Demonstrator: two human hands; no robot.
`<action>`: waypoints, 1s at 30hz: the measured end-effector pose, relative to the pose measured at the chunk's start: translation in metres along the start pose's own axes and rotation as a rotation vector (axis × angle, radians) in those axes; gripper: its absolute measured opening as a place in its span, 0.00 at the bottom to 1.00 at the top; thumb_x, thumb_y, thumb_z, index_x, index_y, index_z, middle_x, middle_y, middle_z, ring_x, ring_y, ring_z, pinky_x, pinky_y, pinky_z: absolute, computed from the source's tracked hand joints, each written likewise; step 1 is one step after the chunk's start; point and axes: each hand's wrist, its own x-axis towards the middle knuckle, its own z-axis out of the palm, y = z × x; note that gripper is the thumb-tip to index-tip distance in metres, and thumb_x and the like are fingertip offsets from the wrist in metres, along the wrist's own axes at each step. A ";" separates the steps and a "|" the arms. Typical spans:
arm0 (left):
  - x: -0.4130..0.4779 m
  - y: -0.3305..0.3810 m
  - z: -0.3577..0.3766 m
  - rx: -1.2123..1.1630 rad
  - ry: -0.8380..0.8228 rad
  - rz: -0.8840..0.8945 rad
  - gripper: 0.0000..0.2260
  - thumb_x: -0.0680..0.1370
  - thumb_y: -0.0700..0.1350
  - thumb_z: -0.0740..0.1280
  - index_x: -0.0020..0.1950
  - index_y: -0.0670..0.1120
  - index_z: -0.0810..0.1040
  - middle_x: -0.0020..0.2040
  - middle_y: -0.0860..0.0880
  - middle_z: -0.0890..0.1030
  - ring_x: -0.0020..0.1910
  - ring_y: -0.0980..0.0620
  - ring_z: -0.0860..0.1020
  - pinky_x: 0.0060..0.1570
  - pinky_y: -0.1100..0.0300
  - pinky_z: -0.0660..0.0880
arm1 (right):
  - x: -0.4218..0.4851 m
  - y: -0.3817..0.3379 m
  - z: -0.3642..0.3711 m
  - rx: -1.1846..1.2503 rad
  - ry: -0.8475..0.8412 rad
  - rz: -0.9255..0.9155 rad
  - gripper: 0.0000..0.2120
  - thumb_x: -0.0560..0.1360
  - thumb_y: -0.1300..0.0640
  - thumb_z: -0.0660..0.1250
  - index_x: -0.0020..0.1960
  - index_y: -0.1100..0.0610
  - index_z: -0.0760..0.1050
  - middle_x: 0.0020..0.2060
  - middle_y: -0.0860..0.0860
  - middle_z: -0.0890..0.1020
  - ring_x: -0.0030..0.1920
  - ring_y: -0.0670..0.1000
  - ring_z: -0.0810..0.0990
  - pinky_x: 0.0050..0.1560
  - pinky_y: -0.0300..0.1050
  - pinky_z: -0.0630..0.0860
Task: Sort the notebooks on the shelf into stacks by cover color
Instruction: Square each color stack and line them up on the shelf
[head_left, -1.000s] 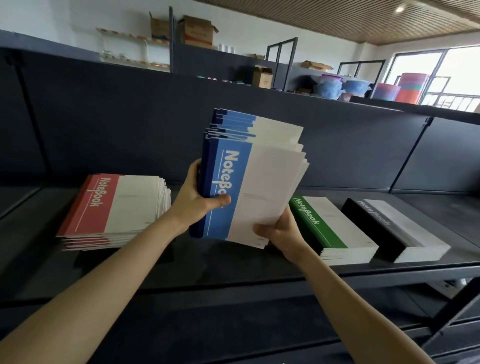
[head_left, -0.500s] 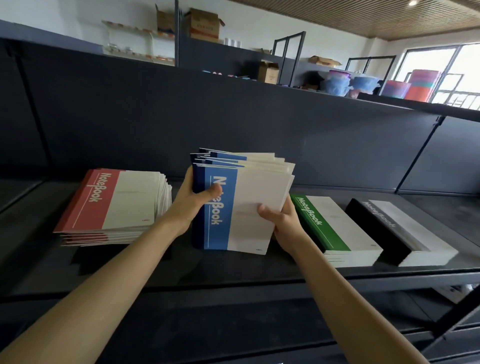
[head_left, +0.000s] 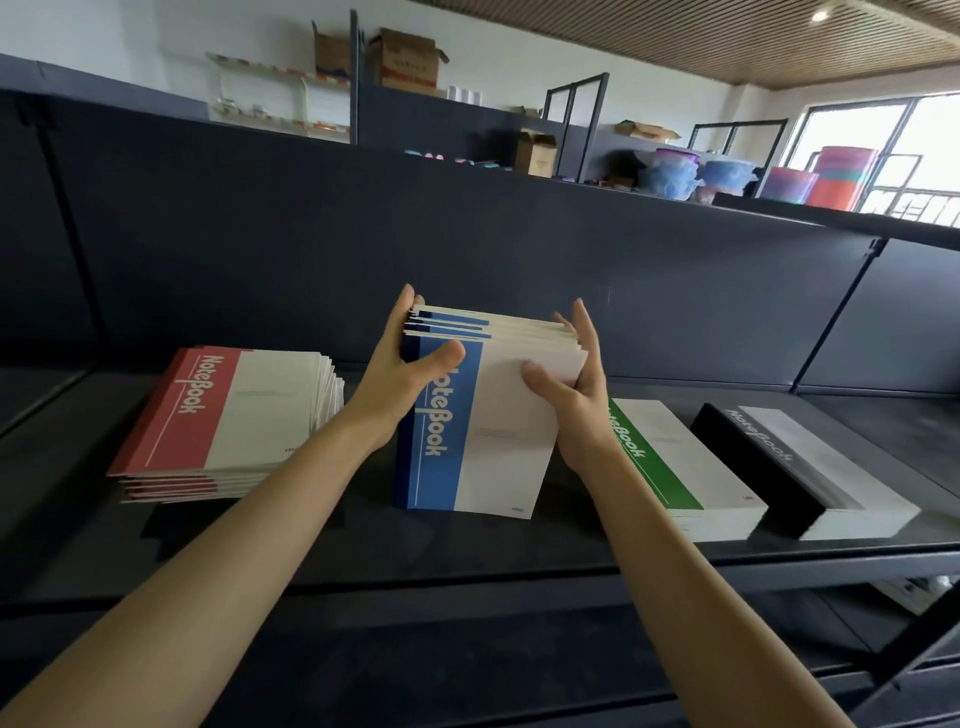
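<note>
Hands | left hand (head_left: 390, 387), right hand (head_left: 574, 410) grip blue notebooks (head_left: 485, 447) at opposite edges | tilted on shelf (head_left: 467, 553)

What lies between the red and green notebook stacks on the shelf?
In the head view, the blue notebook stack is there, gripped by the left hand at its spine edge and the right hand at its white edge.

One wide-angle view, worn on the head, looks forward and slightly down along both forearms, close to the dark shelf (head_left: 467, 566); fingers (head_left: 408, 312) on the blue notebooks (head_left: 498, 441) sit mid-frame, with the window (head_left: 857, 130) far beyond the fingertips, upper right
</note>
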 end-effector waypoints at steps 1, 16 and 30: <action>0.000 0.002 0.000 0.023 -0.004 0.033 0.33 0.77 0.39 0.64 0.77 0.51 0.51 0.73 0.55 0.63 0.63 0.58 0.69 0.54 0.66 0.71 | 0.001 -0.001 0.001 -0.031 0.010 -0.035 0.39 0.59 0.48 0.73 0.66 0.40 0.60 0.64 0.44 0.68 0.64 0.51 0.72 0.55 0.44 0.78; 0.003 0.001 0.002 0.142 0.030 0.068 0.31 0.77 0.41 0.64 0.77 0.48 0.53 0.74 0.53 0.61 0.59 0.62 0.71 0.47 0.75 0.73 | 0.010 0.002 0.003 -0.141 0.096 -0.065 0.36 0.60 0.45 0.71 0.66 0.49 0.67 0.59 0.44 0.74 0.57 0.52 0.77 0.51 0.46 0.80; 0.006 0.014 0.006 0.018 0.049 -0.074 0.19 0.79 0.62 0.52 0.65 0.54 0.68 0.54 0.58 0.74 0.46 0.62 0.77 0.45 0.69 0.72 | 0.026 -0.005 0.002 -0.041 0.111 0.144 0.33 0.62 0.29 0.60 0.63 0.43 0.71 0.62 0.47 0.75 0.61 0.53 0.75 0.57 0.53 0.77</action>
